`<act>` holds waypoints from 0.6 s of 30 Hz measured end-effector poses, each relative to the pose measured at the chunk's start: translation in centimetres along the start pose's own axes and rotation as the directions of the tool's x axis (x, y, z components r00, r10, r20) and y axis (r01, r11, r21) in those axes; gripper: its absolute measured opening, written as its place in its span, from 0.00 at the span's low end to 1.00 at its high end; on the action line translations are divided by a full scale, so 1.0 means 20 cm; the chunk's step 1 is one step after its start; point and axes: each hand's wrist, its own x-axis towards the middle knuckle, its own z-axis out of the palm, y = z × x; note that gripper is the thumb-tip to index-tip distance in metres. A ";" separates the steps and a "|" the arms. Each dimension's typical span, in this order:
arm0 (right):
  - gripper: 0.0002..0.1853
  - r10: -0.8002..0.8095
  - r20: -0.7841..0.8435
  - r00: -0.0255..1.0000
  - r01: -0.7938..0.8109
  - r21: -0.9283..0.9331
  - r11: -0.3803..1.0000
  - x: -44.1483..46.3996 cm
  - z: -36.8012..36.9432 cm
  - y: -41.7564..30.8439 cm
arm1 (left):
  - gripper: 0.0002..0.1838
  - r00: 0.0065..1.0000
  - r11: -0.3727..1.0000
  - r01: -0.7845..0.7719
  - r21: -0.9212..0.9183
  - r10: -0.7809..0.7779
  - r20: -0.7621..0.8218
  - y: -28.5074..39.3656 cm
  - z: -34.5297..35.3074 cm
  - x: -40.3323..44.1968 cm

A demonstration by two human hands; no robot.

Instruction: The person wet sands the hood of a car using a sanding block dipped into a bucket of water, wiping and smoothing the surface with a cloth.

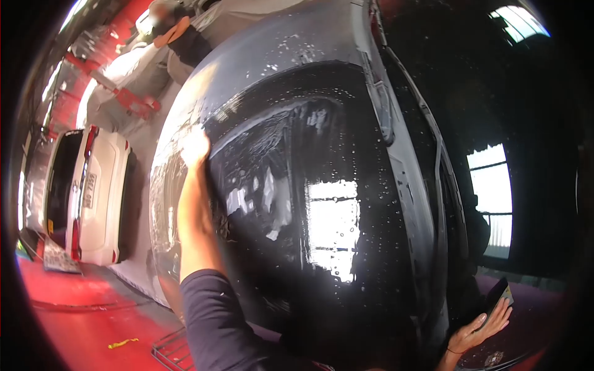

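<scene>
A dark car hood, wet with droplets, fills the middle. On its left part lies a wrinkled, streaked patch that looks like wet clear film or liquid. My left hand touches the hood near its left edge; glare washes out its fingers, so whether it holds anything is unclear. At the lower right, beside the windshield, my right hand has its thumb and fingers around a thin, dark, flat object. A thin band circles that wrist.
Wipers run along the windshield base. A white car stands at the left. Another person is at the top left, near a red stand. A wire rack and a yellow strip are on the red floor.
</scene>
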 end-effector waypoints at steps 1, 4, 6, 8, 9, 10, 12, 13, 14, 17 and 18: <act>0.29 0.006 -0.010 1.000 -0.006 -0.011 1.000 0.00 0.01 0.00 | 0.22 0.998 0.997 0.066 0.030 -0.065 -0.008 -0.24 0.03 -0.05; 0.29 0.010 -0.020 1.000 -0.010 -0.024 1.000 0.00 0.01 0.00 | 0.20 0.974 0.968 0.226 0.114 -0.224 -0.026 -0.82 0.05 -0.32; 0.29 0.014 -0.019 1.000 -0.014 -0.008 1.000 0.00 0.01 -0.02 | 0.18 0.952 0.941 0.306 0.146 -0.302 -0.052 -1.08 0.05 -0.56; 0.29 0.030 -0.022 0.999 -0.030 0.012 0.999 0.00 0.00 -0.01 | 0.17 0.934 0.923 0.353 0.152 -0.337 -0.119 -1.28 0.06 -0.76; 0.28 0.014 -0.029 0.999 -0.013 0.029 0.999 0.00 0.01 -0.01 | 0.16 0.924 0.919 0.362 0.155 -0.332 -0.189 -1.34 0.05 -0.84; 0.28 0.009 -0.037 0.999 -0.008 0.043 0.999 0.00 0.00 -0.02 | 0.15 0.908 0.923 0.354 0.152 -0.300 -0.293 -1.36 0.02 -0.91; 0.28 0.029 -0.033 0.999 -0.026 0.087 0.996 0.00 -0.01 -0.04 | 0.14 0.851 0.957 0.288 0.017 -0.248 -0.464 -1.36 -0.05 -0.98; 0.28 0.033 -0.044 0.998 -0.028 0.117 0.993 0.00 -0.01 -0.03 | 0.15 0.889 0.894 0.196 -0.404 -0.336 -0.311 -1.30 -0.11 -0.99; 0.28 0.035 -0.053 0.998 -0.027 0.149 0.988 0.00 0.00 -0.03 | 0.16 0.899 0.636 0.168 -0.753 -0.412 -0.147 -1.22 -0.18 -0.99; 0.26 0.036 -0.053 0.998 -0.027 0.156 0.987 0.01 -0.01 -0.04 | 0.23 0.918 -0.428 0.306 -0.851 -0.105 0.383 -0.46 -0.77 -1.32; 0.26 0.024 -0.044 0.999 -0.017 0.156 0.988 0.01 -0.01 -0.03 | 0.22 0.901 -0.515 0.333 -0.790 -0.073 0.427 -0.18 -0.93 -1.43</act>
